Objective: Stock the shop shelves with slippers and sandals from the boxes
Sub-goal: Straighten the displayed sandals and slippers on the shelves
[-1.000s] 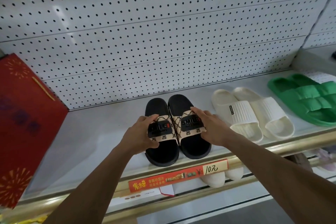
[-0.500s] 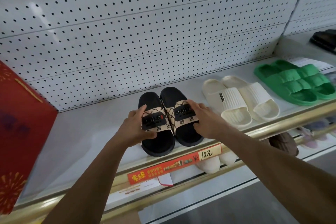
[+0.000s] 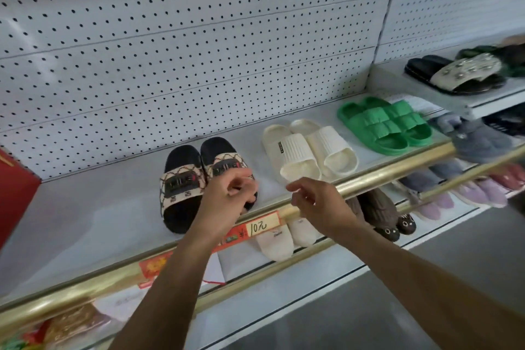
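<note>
Head view: both hands now off black slides (image 3: pixel 199 179), pair sitting on shelf (image 3: pixel 93 207) at 9 o'clock of cream pair (image 3: pixel 308 155). Left hand (image 3: pixel 227 199) and right hand (image 3: pixel 315 202) hanging loosely curled, holding nothing. Placement looking done; next pair due.

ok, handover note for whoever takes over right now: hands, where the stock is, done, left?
Left hand: holds nothing, fingers loosely curled, in front of the black patterned slippers.
Right hand: holds nothing, over the gold rail.
Stock: black patterned slippers stand as a pair on the shelf, heels to the pegboard; cream slides and green slides to their right.
Done: that pair is placed.
Left: bare shelf to the pair's left; no boxes in view, so fetch the next pair.
</note>
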